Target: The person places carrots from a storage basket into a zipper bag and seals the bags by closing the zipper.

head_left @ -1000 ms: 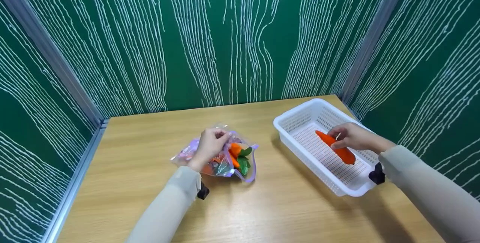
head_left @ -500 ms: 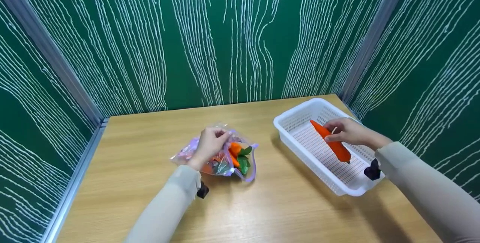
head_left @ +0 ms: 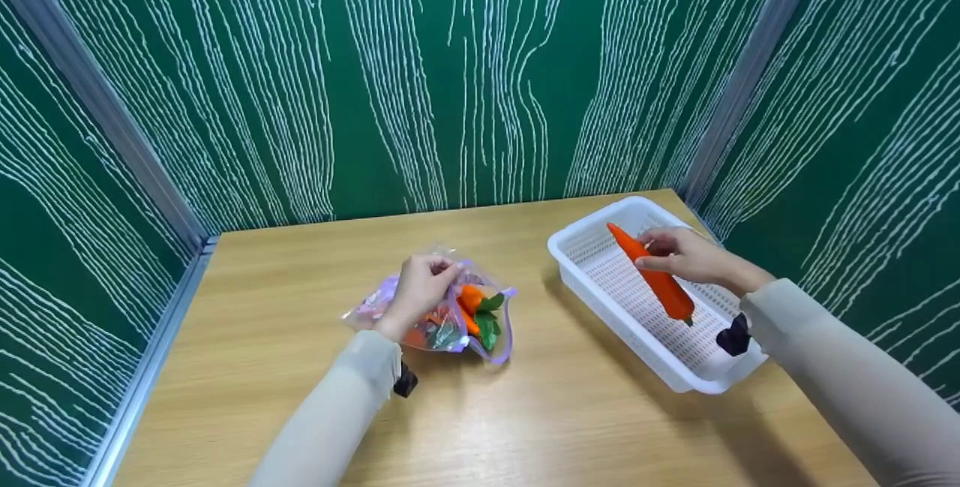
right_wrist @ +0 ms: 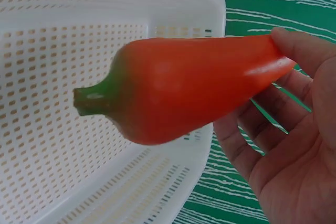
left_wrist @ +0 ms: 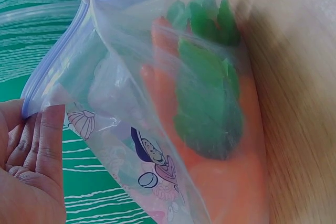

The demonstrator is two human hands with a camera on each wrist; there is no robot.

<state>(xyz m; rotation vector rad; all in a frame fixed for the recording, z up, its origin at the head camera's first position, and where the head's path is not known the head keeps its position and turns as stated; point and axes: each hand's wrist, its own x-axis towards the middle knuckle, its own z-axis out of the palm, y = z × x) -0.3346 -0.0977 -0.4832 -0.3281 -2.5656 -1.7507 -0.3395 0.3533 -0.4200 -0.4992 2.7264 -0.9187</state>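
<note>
My right hand (head_left: 686, 253) holds a long red chili pepper (right_wrist: 178, 85) between thumb and fingers, above the white perforated basket (head_left: 622, 326). Its green stem points away from my palm in the right wrist view. My left hand (head_left: 424, 288) pinches the purple zip edge of a clear plastic bag (left_wrist: 110, 114) printed with shell drawings, keeping its mouth apart. Inside the bag lie orange vegetables (left_wrist: 226, 187) with green leaves (left_wrist: 207, 103), seen through the film. More of the bag's contents is partly hidden behind my left hand in the head view.
A wooden table (head_left: 480, 427) carries the bag at the centre and the basket to the right. Green panels with white line patterns (head_left: 495, 74) rise behind and on both sides, joined by grey metal posts (head_left: 750, 74).
My right hand has lifted the chili pepper up from inside the basket and a little to the left. My left hand stays on the bag's edge.
</note>
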